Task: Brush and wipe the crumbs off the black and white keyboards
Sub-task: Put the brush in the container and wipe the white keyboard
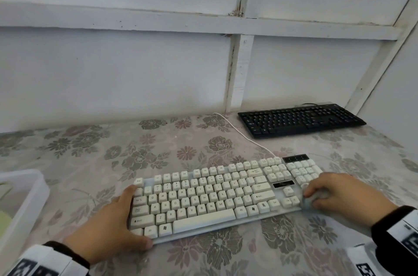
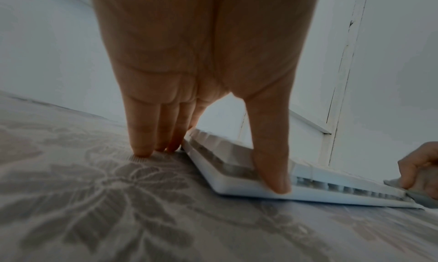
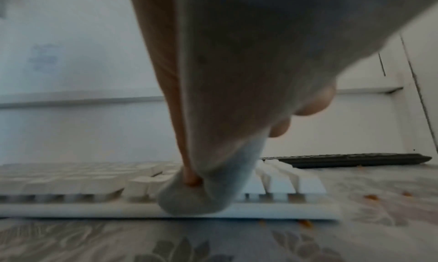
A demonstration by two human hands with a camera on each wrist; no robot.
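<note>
The white keyboard lies on the floral tablecloth in front of me. My left hand braces its left end: the straight fingers touch the table beside the left edge and the thumb presses the front edge. My right hand grips a grey cloth and presses it onto the front right part of the white keyboard, by the arrow keys. The black keyboard sits at the back right, untouched.
Orange crumbs lie on the tablecloth to the right of and in front of the white keyboard. A translucent plastic bin stands at the left edge. The white cable runs back toward the white wall.
</note>
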